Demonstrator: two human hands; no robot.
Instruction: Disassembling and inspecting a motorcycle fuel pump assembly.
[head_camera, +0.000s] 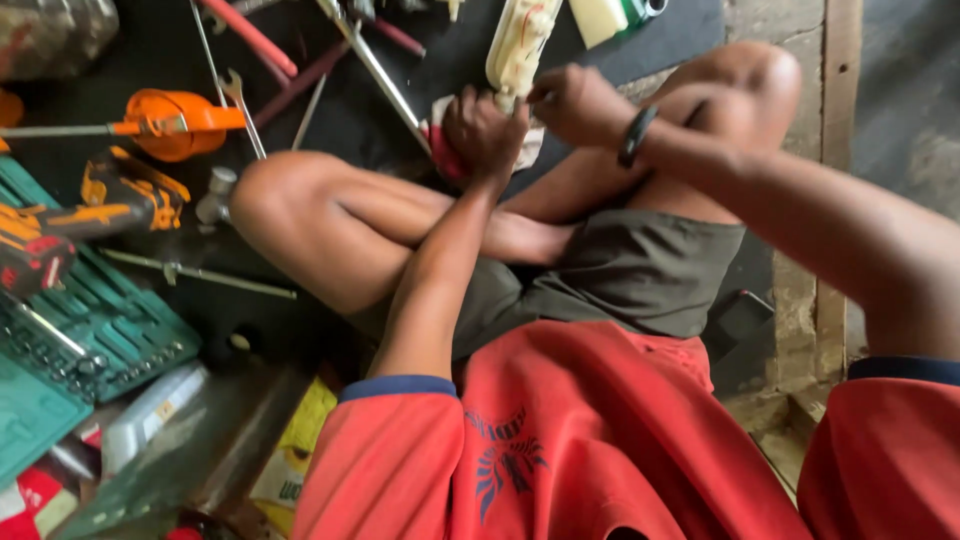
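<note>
I sit cross-legged on a dark mat, knees up in front of me. My left hand (483, 133) is closed around a red and white rag (440, 150) at the base of a cream plastic container (518, 42). My right hand (570, 100), with a dark band on the wrist, pinches the lower end of that same container from the right. The container stands tilted, its top running out of the view. What the fingers grip under the rag is hidden.
An orange funnel (175, 122) and a spanner (240, 105) lie at the upper left. A green socket-set case (100, 330) and an orange and black power tool (90, 205) sit at the left. Long metal rods (375, 70) cross the mat. A concrete floor edge (830, 100) runs at the right.
</note>
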